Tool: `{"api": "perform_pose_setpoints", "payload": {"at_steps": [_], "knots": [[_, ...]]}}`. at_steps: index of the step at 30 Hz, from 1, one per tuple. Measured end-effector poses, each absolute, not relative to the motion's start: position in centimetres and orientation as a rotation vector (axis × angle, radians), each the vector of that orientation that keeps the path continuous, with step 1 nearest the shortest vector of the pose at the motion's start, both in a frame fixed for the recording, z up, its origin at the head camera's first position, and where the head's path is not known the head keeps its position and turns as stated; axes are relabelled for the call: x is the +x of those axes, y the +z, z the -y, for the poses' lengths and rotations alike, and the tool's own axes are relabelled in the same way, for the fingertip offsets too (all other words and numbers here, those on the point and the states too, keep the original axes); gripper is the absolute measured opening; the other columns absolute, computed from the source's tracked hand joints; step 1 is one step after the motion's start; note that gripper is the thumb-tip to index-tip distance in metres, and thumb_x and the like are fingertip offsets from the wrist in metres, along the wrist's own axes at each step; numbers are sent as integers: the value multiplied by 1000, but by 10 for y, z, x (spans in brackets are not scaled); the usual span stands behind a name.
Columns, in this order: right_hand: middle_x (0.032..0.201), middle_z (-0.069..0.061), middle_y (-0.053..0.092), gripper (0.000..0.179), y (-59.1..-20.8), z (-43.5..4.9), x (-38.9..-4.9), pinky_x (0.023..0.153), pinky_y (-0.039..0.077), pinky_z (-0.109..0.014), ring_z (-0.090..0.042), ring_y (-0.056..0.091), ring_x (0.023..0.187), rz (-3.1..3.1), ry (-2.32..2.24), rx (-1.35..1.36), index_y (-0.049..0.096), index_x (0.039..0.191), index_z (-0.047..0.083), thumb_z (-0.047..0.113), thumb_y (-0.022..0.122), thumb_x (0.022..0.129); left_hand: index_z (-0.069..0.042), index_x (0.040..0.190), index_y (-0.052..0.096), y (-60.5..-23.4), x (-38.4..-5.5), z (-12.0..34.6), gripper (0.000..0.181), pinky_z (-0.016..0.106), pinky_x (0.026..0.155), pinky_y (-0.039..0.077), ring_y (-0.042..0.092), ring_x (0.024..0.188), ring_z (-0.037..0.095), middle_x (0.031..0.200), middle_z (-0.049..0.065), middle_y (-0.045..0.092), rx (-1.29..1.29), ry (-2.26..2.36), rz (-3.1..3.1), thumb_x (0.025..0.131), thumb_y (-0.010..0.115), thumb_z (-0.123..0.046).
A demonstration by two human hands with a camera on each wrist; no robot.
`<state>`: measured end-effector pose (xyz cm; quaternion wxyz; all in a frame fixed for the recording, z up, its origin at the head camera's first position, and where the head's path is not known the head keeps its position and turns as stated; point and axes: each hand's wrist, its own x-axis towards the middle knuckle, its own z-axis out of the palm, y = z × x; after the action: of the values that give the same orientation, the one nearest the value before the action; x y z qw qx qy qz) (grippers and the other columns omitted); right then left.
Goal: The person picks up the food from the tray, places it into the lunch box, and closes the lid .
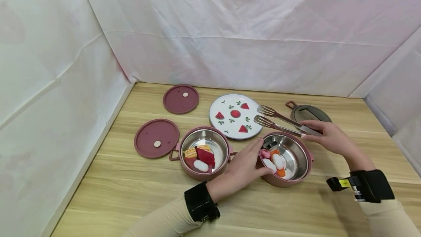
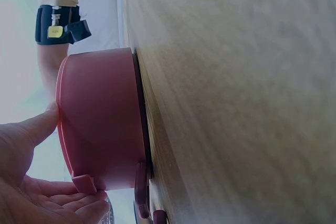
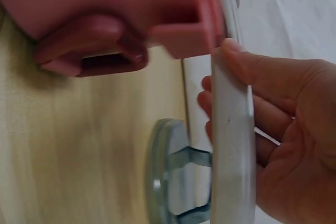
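Note:
My left hand (image 1: pixel 241 167) holds the right-hand pink pot (image 1: pixel 279 182) by its near left side, thumb at the rim, fingers by the side handle in the left wrist view. Inside that steel-lined pot lie plush food pieces (image 1: pixel 277 161) in white, orange and pink, with a black piece beside them. Tongs (image 1: pixel 286 118) with slotted fork-like heads and brown arms are pinched in my right hand (image 1: pixel 329 136). Their arms are spread, crossing above the pot's far rim, and the heads overlap the plate (image 1: pixel 227 127) in the head view.
Left of my left hand stands a second pink pot (image 1: pixel 204 176) holding red, yellow and white plush pieces (image 1: pixel 205 155). Two maroon lids (image 1: pixel 154 134) lie further left. Behind the tongs is a round grey-green lid-like piece (image 1: pixel 315 111) with a handle. White cloth (image 1: pixel 230 61) hangs along the table's back.

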<state>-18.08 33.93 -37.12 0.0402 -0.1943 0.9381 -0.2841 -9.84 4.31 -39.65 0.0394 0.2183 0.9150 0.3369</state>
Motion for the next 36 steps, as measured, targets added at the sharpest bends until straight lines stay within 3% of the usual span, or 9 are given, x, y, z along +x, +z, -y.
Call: {"api": "perform_pose_setpoints", "payload": {"at_steps": [5,36], "knots": [[126,-33,57,51,-382,-339,-186,83,50,-63,-45,51,116,-2854,-894,-621,56,132,2,23,69,88,-12,150,30,-396,-98,-43,91,37,107,42,37,135,17,155,3,32,678,1031,-2810,78,72,-48],[121,-33,61,44,-403,-334,-197,87,46,-68,-47,54,111,-2783,-866,-680,55,130,-3,13,65,91,-10,149,31,-396,-99,-43,90,37,108,41,36,135,17,156,4,31,680,1012,-2817,79,72,-48]]}}
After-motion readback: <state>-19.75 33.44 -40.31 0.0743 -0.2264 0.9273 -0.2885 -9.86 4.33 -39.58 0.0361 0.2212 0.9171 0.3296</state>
